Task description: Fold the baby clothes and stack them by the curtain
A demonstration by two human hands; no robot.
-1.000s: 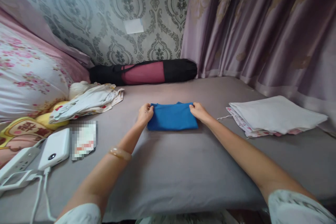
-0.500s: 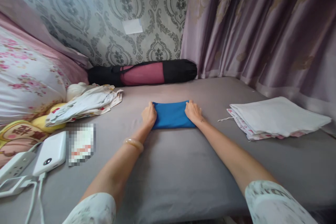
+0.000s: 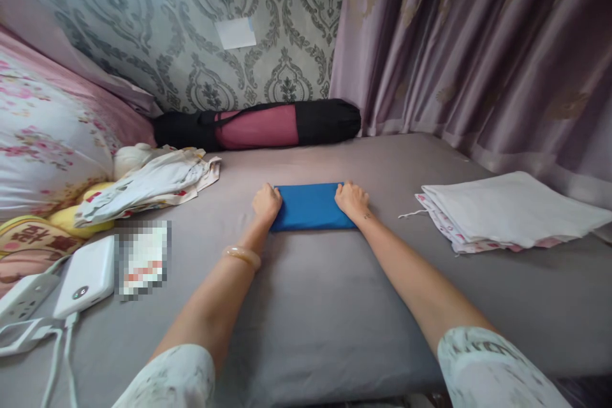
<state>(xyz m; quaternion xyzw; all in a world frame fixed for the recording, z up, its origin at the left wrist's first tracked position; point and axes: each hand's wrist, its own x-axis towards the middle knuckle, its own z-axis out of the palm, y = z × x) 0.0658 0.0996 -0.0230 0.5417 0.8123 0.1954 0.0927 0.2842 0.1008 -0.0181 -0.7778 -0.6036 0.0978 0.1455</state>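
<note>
A folded blue cloth [image 3: 310,206] forms a flat rectangle in the middle of the grey bed sheet [image 3: 306,306]. My left hand [image 3: 268,202] is closed on its left edge, with a pale bangle [image 3: 241,256] around that wrist. On the opposite side, my right hand [image 3: 352,199] grips the right edge near the far corner. The cloth is stretched straight between the two hands, and its ends are partly hidden by my fingers.
At the right lies a stack of folded white cloth [image 3: 511,210]. A black and maroon long bag [image 3: 255,126] rests along the wall. Crumpled printed cloth [image 3: 148,182], a white power bank [image 3: 86,276], a power strip [image 3: 29,298] and cables are at the left.
The blue cloth lies flatter and squarer, and my left hand has shifted slightly left. My right hand keeps its hold. The whole view has tilted slightly.
</note>
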